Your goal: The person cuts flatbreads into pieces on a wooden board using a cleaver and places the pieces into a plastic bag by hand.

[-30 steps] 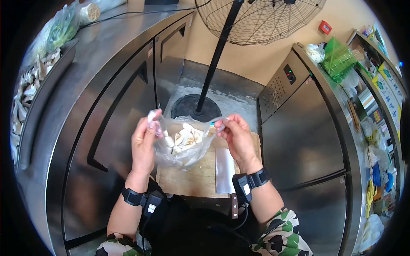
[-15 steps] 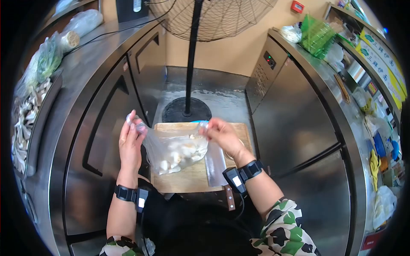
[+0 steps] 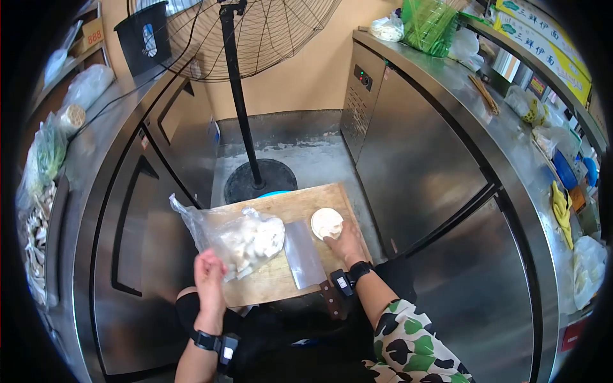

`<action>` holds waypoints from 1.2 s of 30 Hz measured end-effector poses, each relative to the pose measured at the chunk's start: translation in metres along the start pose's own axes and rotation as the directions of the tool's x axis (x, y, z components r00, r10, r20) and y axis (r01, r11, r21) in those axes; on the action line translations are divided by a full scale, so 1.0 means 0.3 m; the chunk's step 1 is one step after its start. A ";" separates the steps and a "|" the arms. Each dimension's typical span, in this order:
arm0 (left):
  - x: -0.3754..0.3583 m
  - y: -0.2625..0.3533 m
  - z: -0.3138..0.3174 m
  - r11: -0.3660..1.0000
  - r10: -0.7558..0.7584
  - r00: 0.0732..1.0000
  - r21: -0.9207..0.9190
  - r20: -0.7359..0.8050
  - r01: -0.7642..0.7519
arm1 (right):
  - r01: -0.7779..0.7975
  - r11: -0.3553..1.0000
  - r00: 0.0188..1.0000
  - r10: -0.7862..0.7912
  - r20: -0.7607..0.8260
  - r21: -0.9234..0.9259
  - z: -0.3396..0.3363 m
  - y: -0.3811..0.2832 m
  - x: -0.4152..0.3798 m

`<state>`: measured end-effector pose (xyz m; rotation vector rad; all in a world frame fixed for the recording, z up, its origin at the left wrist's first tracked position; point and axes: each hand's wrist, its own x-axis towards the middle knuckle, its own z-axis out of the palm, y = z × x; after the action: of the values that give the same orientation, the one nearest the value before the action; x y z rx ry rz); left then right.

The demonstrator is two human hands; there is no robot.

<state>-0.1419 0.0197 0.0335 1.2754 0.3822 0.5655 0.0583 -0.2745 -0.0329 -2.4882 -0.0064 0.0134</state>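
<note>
A clear plastic bag [image 3: 252,239] of white chunks lies on a wooden cutting board [image 3: 262,292], its loose corner sticking up at the left. My left hand [image 3: 209,281] is at the bag's near left edge, fingers curled in and slightly blurred; whether they pinch the plastic cannot be seen. At the board's right side, my right hand [image 3: 347,246] grips the near rim of a small round white bowl [image 3: 324,218] with pale pieces inside. Between bag and bowl lies a cleaver [image 3: 303,255], blade flat, wooden handle past the board's near edge.
Steel cabinets [image 3: 421,147] flank me on both sides. Behind the board stands a black fan base [image 3: 258,182]. Sliced pale food fills a tray [image 3: 59,242] on the left counter. Bags, a green basket [image 3: 429,25] and a yellow cloth [image 3: 561,214] sit on the right counter.
The bag, held up by both hands before, now rests on the board. My right hand has moved right to the bowl, my left down and nearer. The view has shifted.
</note>
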 end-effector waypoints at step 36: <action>-0.089 -0.233 0.300 0.943 -0.329 0.898 0.053 0.293 0.328 | -0.545 0.553 0.688 -0.135 0.713 0.631 -0.099 0.165 -0.360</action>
<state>-0.0998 -0.0797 -0.0118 1.2413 0.3352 0.0809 -0.0492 -0.3328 -0.0386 -1.3623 0.0047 0.8960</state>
